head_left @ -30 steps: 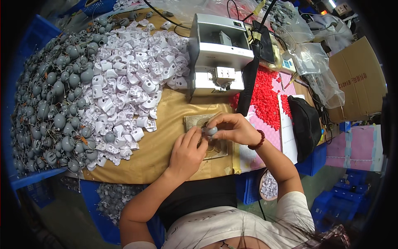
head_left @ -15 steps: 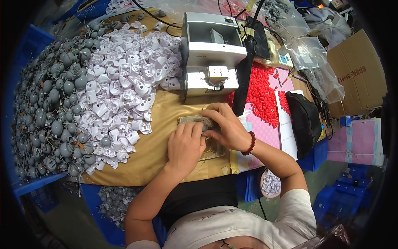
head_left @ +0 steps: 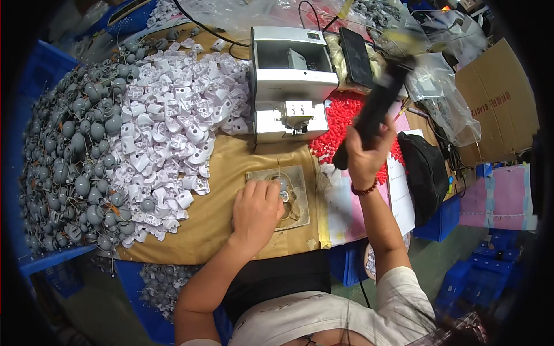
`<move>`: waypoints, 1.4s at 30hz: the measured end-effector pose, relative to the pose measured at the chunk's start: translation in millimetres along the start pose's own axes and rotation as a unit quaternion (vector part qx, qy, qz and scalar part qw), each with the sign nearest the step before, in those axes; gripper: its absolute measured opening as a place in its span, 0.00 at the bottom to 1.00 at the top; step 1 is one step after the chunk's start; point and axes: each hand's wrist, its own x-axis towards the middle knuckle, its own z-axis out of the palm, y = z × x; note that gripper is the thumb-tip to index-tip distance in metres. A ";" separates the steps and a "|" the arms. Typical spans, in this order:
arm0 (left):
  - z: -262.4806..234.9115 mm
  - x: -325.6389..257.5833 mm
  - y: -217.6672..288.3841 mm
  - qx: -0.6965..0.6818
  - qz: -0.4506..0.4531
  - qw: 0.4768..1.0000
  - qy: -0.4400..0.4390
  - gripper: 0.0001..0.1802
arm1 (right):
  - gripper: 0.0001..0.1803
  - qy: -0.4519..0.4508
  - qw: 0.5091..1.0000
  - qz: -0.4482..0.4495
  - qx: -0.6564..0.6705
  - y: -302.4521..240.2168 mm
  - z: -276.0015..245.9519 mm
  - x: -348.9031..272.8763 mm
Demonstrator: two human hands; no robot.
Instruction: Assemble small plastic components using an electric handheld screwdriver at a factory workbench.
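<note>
My right hand (head_left: 369,161) is wrapped round a long black electric screwdriver (head_left: 375,109), raised and tilted over the red parts. Its upper end is smeared by motion. My left hand (head_left: 255,209) rests on the left side of a flat square fixture (head_left: 303,173) with a hollow in its middle. Its bent fingers hold a small grey part (head_left: 283,183) in that hollow, most of which they hide. A thin wire stands up from the part.
A silver machine (head_left: 291,86) stands behind the fixture. To the left lie piles of white plastic parts (head_left: 167,121) and grey round parts (head_left: 81,141) with wires. Red parts (head_left: 340,115) cover a pink sheet on the right, near a black pouch (head_left: 424,173) and a cardboard box (head_left: 499,104).
My right hand has left the fixture, moved right and up, and taken hold of the hanging screwdriver, which now tilts to the right. My left hand has stayed at the fixture.
</note>
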 end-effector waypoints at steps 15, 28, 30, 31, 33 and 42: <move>3.3 -1.1 2.0 -0.005 -0.015 1.000 0.020 0.20 | 0.19 -0.135 0.974 0.068 0.170 -43.8 90.5 86.6; 1.8 -2.3 -0.3 -0.013 -0.022 1.000 0.007 0.21 | 0.12 -0.229 0.923 0.169 0.260 -85.4 57.0 -8.1; 4.1 -2.9 -1.0 -0.013 -0.026 1.000 0.008 0.21 | 0.09 -0.229 0.926 0.175 0.245 -87.3 57.4 -11.6; 4.1 -3.0 -1.1 -0.014 -0.027 1.000 0.010 0.20 | 0.08 -0.230 0.927 0.178 0.238 -88.3 57.8 -13.5; 4.3 -2.3 -1.2 -0.017 -0.026 0.999 0.014 0.20 | 0.08 -0.237 0.927 0.171 0.236 -86.3 56.8 -15.4; 4.6 -2.8 -1.0 -0.034 -0.028 0.999 0.031 0.20 | 0.45 -0.345 0.930 -0.007 0.126 -71.6 45.6 -18.4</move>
